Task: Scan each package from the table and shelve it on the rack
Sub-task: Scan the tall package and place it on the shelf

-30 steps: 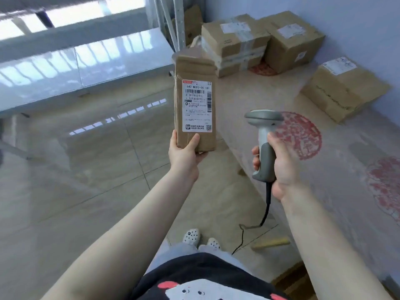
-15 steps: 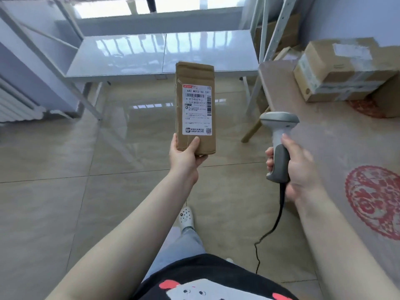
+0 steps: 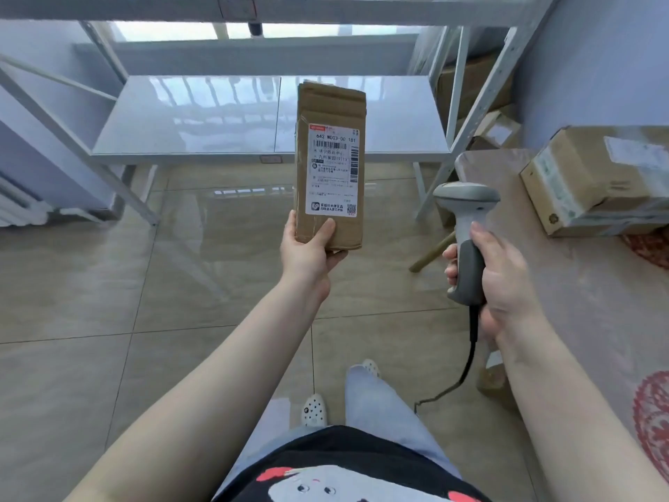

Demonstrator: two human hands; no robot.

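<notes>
Before the white rack (image 3: pixel 268 117), a labelled package (image 3: pixel 331 168) upright, table (image 3: pixel 564 320) rightward.

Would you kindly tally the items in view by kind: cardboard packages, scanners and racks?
Cardboard packages: 4 — one held in the left hand, one on the table, two behind the rack; edge crops may hide more.
Scanners: 1, gripped by the right hand.
Racks: 1.
Total: 6
</notes>
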